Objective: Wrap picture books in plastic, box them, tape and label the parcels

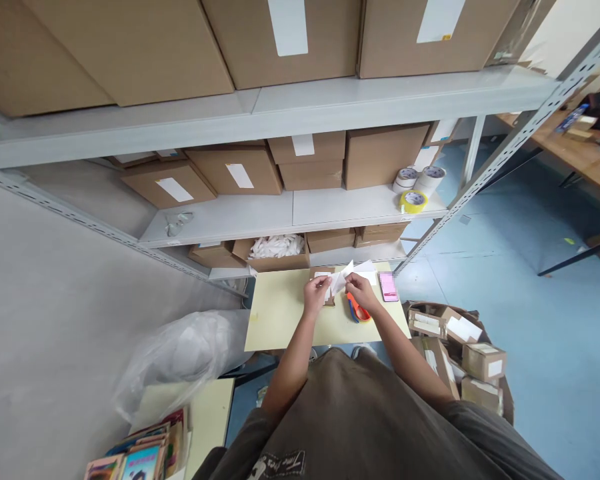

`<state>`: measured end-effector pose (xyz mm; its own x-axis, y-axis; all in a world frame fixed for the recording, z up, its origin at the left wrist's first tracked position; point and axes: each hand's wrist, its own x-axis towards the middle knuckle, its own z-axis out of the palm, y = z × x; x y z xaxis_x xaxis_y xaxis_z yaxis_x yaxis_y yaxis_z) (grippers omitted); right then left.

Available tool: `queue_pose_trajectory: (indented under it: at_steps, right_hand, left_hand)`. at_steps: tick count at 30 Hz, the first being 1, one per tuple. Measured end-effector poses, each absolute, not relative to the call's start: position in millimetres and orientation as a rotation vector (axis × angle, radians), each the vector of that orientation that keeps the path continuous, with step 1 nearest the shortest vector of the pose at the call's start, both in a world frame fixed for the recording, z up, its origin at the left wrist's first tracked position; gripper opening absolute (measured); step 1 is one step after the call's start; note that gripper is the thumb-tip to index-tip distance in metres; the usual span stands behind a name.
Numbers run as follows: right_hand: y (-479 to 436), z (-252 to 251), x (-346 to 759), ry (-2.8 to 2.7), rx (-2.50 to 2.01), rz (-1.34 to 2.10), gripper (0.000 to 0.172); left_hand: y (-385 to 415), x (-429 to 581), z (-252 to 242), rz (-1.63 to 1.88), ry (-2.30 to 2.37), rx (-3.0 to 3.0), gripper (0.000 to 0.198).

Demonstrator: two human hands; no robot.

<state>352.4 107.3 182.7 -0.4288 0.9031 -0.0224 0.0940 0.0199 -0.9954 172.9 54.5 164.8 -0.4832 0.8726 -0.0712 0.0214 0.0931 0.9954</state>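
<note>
Between my two hands is a white paper label (338, 281), with one corner lifted. My left hand (317, 293) pinches its left side, and my right hand (359, 291) pinches its right side. Beneath them on the pale yellow table (277, 310) lies a small cardboard box (329, 301), partly covered by the label and my left hand. Scissors with orange and blue handles (361, 313) rest just below my right hand. Behind that hand are white sheets (367, 271). A phone with a pink screen (389, 286) lies at the table's right edge.
Grey metal shelves (220, 219) with cardboard boxes rise in front. Tape rolls (413, 201) stand on the middle shelf. An open box of white pieces (280, 248) sits below. Right of the table is a bin of parcels (485, 361); left are a plastic bag (190, 347) and books (143, 460).
</note>
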Motion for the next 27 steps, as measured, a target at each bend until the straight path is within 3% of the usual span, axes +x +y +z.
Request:
queue_pose_trajectory:
  at_steps: [9, 19, 27]
  right_hand:
    - [105, 165, 354, -1.432, -1.077, 1.572, 0.042]
    - [101, 149, 316, -1.028, -1.262, 1.359, 0.03]
    - [143, 107, 149, -1.067, -1.388, 1.576, 0.036]
  left_hand:
    - [60, 196, 153, 1.391, 1.523, 0.961, 0.039]
    - [84, 9, 127, 1.782, 1.915, 0.518, 0.047]
    - [4, -74, 124, 1.621, 1.937, 0.741, 0.045]
